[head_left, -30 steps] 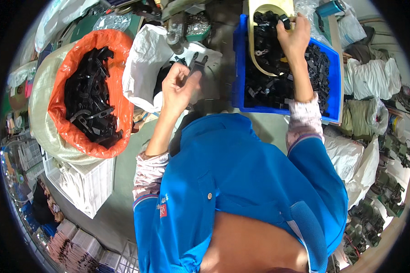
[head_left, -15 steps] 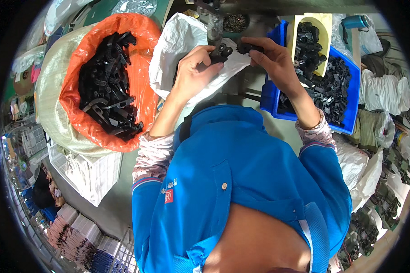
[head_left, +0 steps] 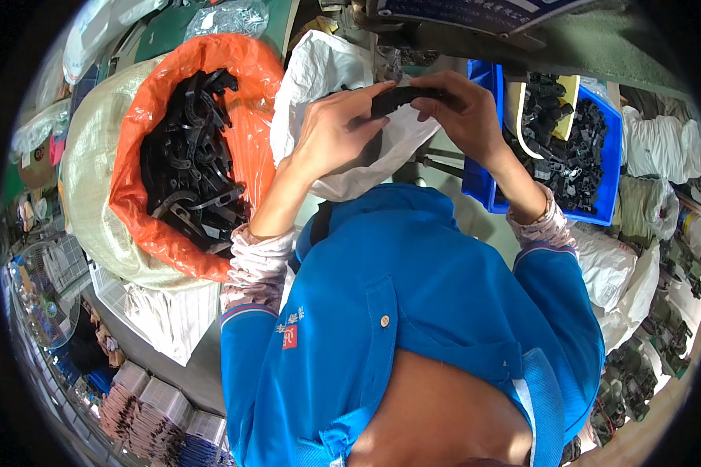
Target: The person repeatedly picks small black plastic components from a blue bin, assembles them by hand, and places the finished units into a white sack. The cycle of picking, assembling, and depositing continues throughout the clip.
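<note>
Your two hands are meeting over one dark, elongated black plastic piece (head_left: 403, 96); whether it is one part or two fitted together, you cannot tell, since your fingers are covering both ends. Your left hand (head_left: 336, 128) is pinching one end, thumb below and fingers above, the grip drawn in to the part's thickness. Your right hand (head_left: 471, 117) is gripping the other end just as narrowly between thumb and fingers.

Your left forearm is slanting up and to the right, your right one up and to the left, both wrists bending inward so the fingertips are facing each other.

Under your hands one white sack (head_left: 323, 58) is gaping, your left hand hiding part of its mouth. To the left, one woven sack (head_left: 93, 156) with one orange plastic liner (head_left: 251, 109) is holding black curved parts (head_left: 191, 156), too tangled for counting. To the right, one blue bin (head_left: 479, 183) is holding small black parts (head_left: 588, 140), also too many for counting, with one cream tray (head_left: 566, 109) sitting in it. Above, a dark machine body (head_left: 568, 54) bearing one blue plate (head_left: 475, 12) is overhanging the scene near your fingers. One white crate (head_left: 156, 311) is standing at lower left.
</note>
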`<control>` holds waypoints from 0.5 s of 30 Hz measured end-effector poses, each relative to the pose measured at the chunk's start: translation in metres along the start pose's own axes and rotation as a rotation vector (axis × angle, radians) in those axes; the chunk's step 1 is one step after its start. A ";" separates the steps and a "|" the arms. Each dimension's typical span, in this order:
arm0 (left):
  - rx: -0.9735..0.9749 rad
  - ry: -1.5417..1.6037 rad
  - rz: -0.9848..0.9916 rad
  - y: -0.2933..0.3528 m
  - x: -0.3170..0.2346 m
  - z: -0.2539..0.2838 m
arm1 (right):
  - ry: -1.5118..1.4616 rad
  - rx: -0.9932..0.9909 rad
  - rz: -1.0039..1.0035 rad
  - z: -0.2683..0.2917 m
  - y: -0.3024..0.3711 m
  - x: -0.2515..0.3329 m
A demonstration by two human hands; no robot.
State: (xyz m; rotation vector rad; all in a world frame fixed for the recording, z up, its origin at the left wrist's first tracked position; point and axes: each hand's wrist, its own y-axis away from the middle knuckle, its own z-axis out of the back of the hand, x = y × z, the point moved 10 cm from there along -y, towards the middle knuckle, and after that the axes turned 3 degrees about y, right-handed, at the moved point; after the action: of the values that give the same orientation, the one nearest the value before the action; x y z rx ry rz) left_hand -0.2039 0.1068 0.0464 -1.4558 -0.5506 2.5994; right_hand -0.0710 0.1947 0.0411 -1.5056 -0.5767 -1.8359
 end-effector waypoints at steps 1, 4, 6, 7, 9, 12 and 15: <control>0.007 -0.031 -0.039 -0.002 -0.001 0.003 | -0.041 -0.013 0.010 -0.001 -0.002 -0.002; 0.095 -0.190 -0.109 -0.014 -0.013 0.007 | -0.114 -0.061 0.139 0.000 -0.009 -0.001; 0.096 -0.212 -0.164 -0.021 -0.011 0.011 | -0.146 -0.112 0.134 -0.002 -0.013 -0.002; 0.097 -0.223 -0.193 -0.025 -0.010 0.013 | -0.162 -0.139 0.131 -0.001 -0.015 -0.002; 0.092 -0.232 -0.245 -0.032 -0.013 0.018 | -0.034 -0.105 0.174 -0.001 -0.019 0.014; 0.078 -0.214 -0.318 -0.045 -0.018 0.025 | -0.045 -0.178 0.218 0.002 -0.022 0.018; 0.098 -0.236 -0.324 -0.054 -0.011 0.022 | -0.054 -0.199 0.195 0.006 -0.025 0.011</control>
State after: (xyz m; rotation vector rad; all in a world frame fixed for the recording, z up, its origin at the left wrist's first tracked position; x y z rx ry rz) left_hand -0.2207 0.1477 0.0857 -0.9459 -0.6162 2.5079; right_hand -0.0861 0.2133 0.0548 -1.6825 -0.2667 -1.7464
